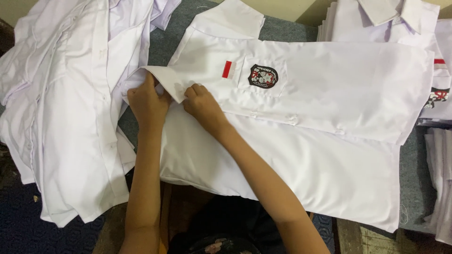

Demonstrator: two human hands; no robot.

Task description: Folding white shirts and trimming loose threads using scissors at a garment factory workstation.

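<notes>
Pinching the collar point(162, 77) of a white shirt point(301, 141) between both hands, I have it at the neck end of the garment, which lies spread flat across the grey cloth-covered table point(282, 29) in front of me. My left hand point(148, 101) is closed on the collar's left part, fingers curled over the fabric with the thumb side tucked under the pointed collar tip. My right hand point(203, 104) is just beside it, knuckles up, fingers bent and pressing the collar edge and the top of the button placket; whether those fingertips grip the cloth or only press on it I cannot tell. The two hands are close together, with the collar point between them.

The shirt lies sideways to me, collar to my left and hem to my right, its front overlapping along the placket with small white buttons point(293, 120) showing. On the chest sit a small red-and-white rectangular patch point(229, 69) and, on the pocket, a dark shield-shaped badge point(263, 76).

To my left a loose heap of white shirts point(66, 108) lies crumpled, touching the collar end. At the upper right a neat stack of folded white shirts point(391, 23) rests on the table, and more folded white cloth point(440, 178) sits at the right edge.
</notes>
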